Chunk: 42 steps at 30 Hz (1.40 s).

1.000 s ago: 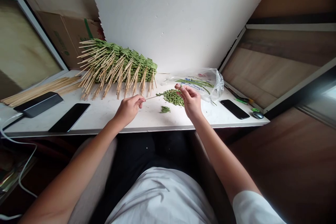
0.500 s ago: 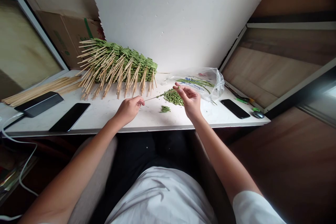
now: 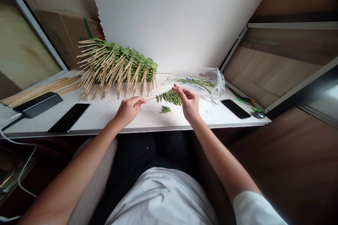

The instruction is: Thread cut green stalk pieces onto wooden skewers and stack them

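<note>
My left hand point(image 3: 130, 109) pinches one end of a thin wooden stick point(image 3: 151, 98), which points right and carries short green pieces point(image 3: 160, 97) near its far end. Up and to the right of that end, my right hand point(image 3: 189, 102) holds a small green piece point(image 3: 178, 88) between thumb and fingertips. Beneath and between the hands lies a loose pile of cut green pieces point(image 3: 174, 97), with a small separate cluster point(image 3: 166, 109) in front. A large stack of filled green skewers point(image 3: 126, 58) rests at the back left, bare stick ends facing forward.
Bare sticks point(image 3: 39, 89), a black device point(image 3: 38, 104) and a dark phone point(image 3: 69, 117) lie at the left. On the right are a clear plastic bag point(image 3: 218, 81) with green stems, another phone point(image 3: 236, 108) and a mouse point(image 3: 259, 114). A white board point(image 3: 174, 21) stands behind.
My right hand has shifted slightly left with its green piece. The green pieces on the stick now look spread and turned crosswise.
</note>
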Available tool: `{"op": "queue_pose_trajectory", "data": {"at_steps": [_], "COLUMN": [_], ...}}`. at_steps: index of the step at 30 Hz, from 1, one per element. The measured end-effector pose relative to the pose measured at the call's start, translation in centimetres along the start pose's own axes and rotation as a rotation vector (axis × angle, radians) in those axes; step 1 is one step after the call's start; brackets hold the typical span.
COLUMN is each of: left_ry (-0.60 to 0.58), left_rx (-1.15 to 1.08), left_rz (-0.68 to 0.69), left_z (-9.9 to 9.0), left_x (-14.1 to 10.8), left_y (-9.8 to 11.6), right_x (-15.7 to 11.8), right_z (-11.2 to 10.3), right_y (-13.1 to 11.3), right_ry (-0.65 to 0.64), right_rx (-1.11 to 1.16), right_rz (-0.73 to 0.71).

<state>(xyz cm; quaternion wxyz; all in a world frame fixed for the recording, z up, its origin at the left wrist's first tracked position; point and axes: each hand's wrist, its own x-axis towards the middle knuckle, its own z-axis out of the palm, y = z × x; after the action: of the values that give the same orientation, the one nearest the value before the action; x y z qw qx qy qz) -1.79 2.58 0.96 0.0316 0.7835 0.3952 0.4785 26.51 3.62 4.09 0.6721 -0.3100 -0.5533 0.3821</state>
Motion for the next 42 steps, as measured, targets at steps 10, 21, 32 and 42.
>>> {"op": "queue_pose_trajectory", "data": {"at_steps": [10,21,32,42], "left_ry": [-0.075,-0.164,-0.137,-0.060], "left_rx": [0.008,-0.031,-0.042,-0.017], "left_rz": [-0.078,-0.110,-0.082,-0.117], "left_z": [-0.2,-0.2,-0.4,-0.7], "left_x": [-0.2,0.0,0.3,0.6], "left_y": [-0.9,0.1,1.4,0.9], "right_x": [-0.5,-0.4,-0.4,0.6], "right_z": [0.5,0.8,0.4,-0.3], "right_y": [-1.2,-1.6,-0.5,0.8], "right_ry": [-0.051,-0.081,-0.153,0.027], "right_rx": [0.031,0.017,-0.133,0.038], "right_rz": [0.030,0.026,-0.044,0.102]}}
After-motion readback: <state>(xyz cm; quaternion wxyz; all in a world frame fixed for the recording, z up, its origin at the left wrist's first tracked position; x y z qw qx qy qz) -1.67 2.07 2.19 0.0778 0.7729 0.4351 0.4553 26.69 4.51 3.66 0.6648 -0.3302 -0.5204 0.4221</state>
